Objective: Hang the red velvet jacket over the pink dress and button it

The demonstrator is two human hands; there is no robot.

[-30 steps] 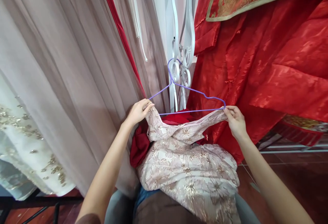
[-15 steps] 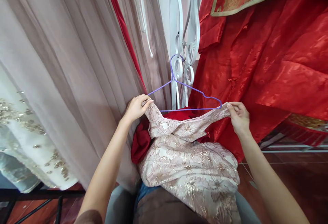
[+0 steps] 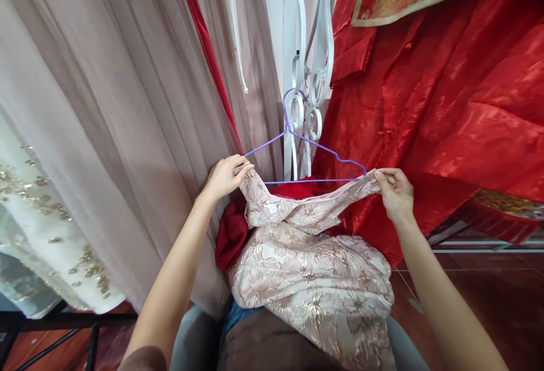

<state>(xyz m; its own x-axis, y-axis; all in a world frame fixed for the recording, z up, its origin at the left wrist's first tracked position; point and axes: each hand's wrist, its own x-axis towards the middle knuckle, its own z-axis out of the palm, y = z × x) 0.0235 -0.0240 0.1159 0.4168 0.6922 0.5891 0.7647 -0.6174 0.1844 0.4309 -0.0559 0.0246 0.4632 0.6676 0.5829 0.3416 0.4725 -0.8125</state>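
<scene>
A pale pink dress (image 3: 314, 269) with a metallic floral pattern hangs in front of me, its neckline stretched between both hands. My left hand (image 3: 227, 177) grips its left shoulder by the end of a purple hanger (image 3: 312, 140). At the other side, my right hand (image 3: 396, 191) pinches the right shoulder strap, just beyond the hanger's right end. The hanger's hook loops around white scrolled metalwork (image 3: 296, 111). Its left tip is hidden behind my left hand. Dark red fabric (image 3: 233, 238) shows behind the dress.
Mauve sheer drapery (image 3: 127, 105) fills the left, with a white gown with gold appliqués (image 3: 51, 229) beside it. Glossy red garments (image 3: 442, 105) hang on the right. Black metal bars (image 3: 91, 337) stand low at left, above a reddish tiled floor (image 3: 488, 297).
Both hands keep their hold on the shoulders. The dress and right hand have shifted very slightly left, and the view has moved a little.
</scene>
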